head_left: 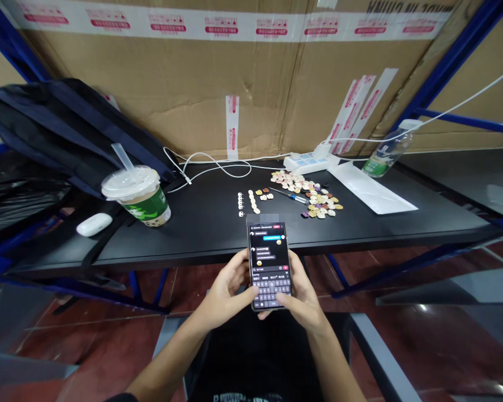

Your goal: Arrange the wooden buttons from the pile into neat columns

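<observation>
A smartphone (268,251) is held upright between my two hands, its screen showing a chat and a keyboard. My left hand (228,293) wraps its left side, the thumb on the keys. On the other edge, my right hand (304,296) grips it with the thumb over the keyboard's lower part. Beyond the phone, on the black table (201,223), lie small beads in white, yellow, brown and purple. Most form a loose pile (291,180); a short column of white beads (251,202) stands apart. A thin screwdriver-like tool (292,196) with a blue-and-dark handle lies beside the pile.
At left stand a lidded drink cup (146,204) with a straw, a white earbud case (94,224) and a dark backpack (75,128). A power strip (310,162), white pouch (373,187) and plastic bottle (388,151) are at right. Cardboard (171,84) rises behind.
</observation>
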A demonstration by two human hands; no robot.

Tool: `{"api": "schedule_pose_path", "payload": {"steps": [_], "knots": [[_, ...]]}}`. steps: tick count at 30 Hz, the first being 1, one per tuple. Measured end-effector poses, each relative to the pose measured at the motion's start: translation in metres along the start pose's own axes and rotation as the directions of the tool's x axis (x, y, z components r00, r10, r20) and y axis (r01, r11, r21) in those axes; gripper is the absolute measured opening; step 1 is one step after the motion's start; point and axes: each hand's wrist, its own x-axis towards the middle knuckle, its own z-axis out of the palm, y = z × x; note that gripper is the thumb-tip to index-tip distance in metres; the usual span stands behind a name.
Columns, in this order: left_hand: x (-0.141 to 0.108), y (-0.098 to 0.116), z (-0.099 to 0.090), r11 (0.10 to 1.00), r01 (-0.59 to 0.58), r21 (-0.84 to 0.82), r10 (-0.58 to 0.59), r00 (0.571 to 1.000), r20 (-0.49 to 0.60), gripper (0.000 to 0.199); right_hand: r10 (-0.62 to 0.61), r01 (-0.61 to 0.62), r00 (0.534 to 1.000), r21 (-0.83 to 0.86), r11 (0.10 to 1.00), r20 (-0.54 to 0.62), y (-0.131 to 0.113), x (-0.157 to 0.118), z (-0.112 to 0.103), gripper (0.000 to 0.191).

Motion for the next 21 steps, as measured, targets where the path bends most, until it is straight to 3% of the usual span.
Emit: {"api": "schedule_pose_path", "payload": {"steps": [7,12,19,21], "knots": [[0.0,0.001,0.0,1.0,0.013,0.002,-0.013,1.0,-0.024,0.06,-0.002,-0.002,0.999,0.073,0.997,0.053,0.002,0.001,-0.005,0.083],[0.0,-0.002,-0.001,1.0,-0.004,-0.006,0.004,1.0,-0.026,0.065,0.059,-0.07,0.996,0.175,0.982,0.065,0.0,0.002,-0.006,0.084],[-0.001,-0.002,0.0,1.0,-0.027,-0.002,0.027,0.999,0.017,0.063,-0.01,0.008,1.0,-0.087,0.996,-0.027,-0.001,-0.001,0.005,0.077],[-0.002,-0.001,0.001,1.0,-0.029,0.003,0.029,0.999,0.02,0.062,-0.016,0.015,1.0,-0.09,0.996,-0.015,-0.001,0.0,0.004,0.076]]}}
